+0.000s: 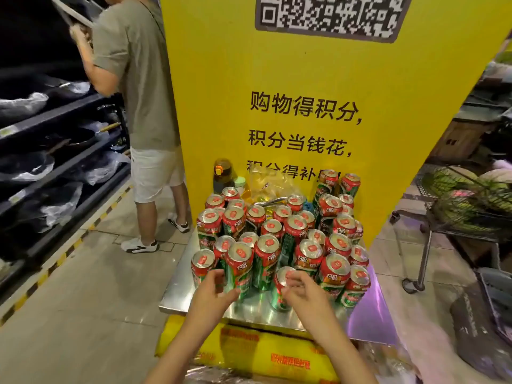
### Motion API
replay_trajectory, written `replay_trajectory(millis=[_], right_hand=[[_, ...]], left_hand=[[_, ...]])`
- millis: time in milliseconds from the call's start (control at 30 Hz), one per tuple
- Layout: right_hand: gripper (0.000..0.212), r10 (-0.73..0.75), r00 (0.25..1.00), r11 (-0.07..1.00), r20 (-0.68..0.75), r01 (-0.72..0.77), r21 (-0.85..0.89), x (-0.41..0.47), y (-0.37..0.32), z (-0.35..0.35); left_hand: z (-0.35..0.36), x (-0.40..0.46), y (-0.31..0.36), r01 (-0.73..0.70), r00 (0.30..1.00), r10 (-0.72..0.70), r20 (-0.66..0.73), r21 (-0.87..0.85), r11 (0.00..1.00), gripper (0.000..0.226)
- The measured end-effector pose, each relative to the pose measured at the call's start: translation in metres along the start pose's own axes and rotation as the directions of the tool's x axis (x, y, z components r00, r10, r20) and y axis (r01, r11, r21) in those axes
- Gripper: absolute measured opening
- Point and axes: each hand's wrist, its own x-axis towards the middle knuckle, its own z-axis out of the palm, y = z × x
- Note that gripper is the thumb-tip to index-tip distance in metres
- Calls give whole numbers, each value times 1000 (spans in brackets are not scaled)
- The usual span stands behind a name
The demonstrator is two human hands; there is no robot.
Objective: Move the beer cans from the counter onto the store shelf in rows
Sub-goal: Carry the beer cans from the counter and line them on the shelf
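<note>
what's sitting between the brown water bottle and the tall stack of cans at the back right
In the head view, a crumpled clear plastic bag lies between the water bottle and the stacked cans, against the yellow sign. A small pale cup stands right beside the bottle.

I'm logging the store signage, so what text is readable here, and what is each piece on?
"购物得积分," on the yellow sign.
"积分当钱花," on the same sign.
Third line, partly hidden by cans: "积分得补".
QR code above: no readable words.
"扫码" on beer cans; smaller can print is blurred.
Yellow carton print is blurred.
</note>
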Motion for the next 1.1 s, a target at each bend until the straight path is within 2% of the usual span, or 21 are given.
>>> replay_trajectory(millis=[133, 200, 267, 367, 500, 600, 767, 900, 1100], right_hand=[[71, 1, 1000, 1000, -27, -1, 4, 28, -8, 17], [84, -4, 999, 999, -54, 2, -47, 45, -6, 28], [89, -7, 997, 996, -78, 0, -94, 60, -5, 38], [90, 13, 992, 986, -123, -33, -161, 78, 0, 52], [89, 59, 981, 981, -187, -92, -173, 94, 3, 62], [80, 59, 972, 983, -227, -96, -156, 101, 4, 63], [83, 65, 977, 988, -202, -92, -127, 108, 3, 62], [59, 66, 984, 989, -163, -86, -116, 110, -2, 54], [59, 87, 984, 989, -157, -103, -102, 112, -8, 48]], left_hand=[[-4, 32, 0, -137, 990, 138, -15, 64, 989, 82], [-1, 46, -3, -144, 989, 143, 19, 71, 987, 97], [2, 52, 0, -171, 984, 167, 62, 63, 983, 101], [4, 62, -5, -200, 976, 196, 97, 39, 979, 94], [3, 75, -11, -191, 969, 189, 156, 0, 981, 94], [4, 80, -14, -198, 964, 196, 179, -9, 980, 88], [5, 82, -12, -259, 956, 257, 144, -8, 966, 80], [2, 84, -10, -243, 960, 244, 139, -25, 970, 71], [-4, 69, -12, -211, 975, 216, 61, -70, 975, 72]])
